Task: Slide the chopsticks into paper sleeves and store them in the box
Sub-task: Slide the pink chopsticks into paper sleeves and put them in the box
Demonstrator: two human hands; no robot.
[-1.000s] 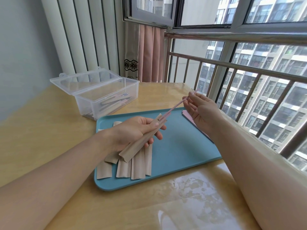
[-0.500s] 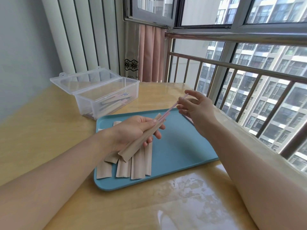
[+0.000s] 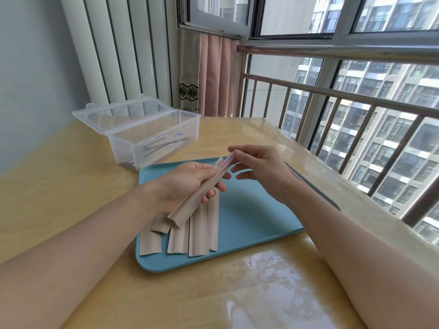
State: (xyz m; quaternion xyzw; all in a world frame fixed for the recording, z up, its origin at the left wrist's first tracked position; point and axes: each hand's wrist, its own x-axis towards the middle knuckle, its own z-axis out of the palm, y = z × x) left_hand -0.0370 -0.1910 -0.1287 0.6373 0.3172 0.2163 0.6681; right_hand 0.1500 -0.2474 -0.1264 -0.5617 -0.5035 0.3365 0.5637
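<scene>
A pale wooden surface (image 3: 59,186) with a glossy clear cover reflects daylight near its front edge. To the left stands a plain grey-blue wall (image 3: 31,79); beside it, white vertical ribbed panels (image 3: 123,55), perhaps a radiator or cladding. A pink curtain (image 3: 216,74) with a lace-patterned trim hangs in the corner. A metal railing (image 3: 332,91) runs before large windows (image 3: 297,15), with high-rise apartment blocks (image 3: 380,115) beyond
</scene>
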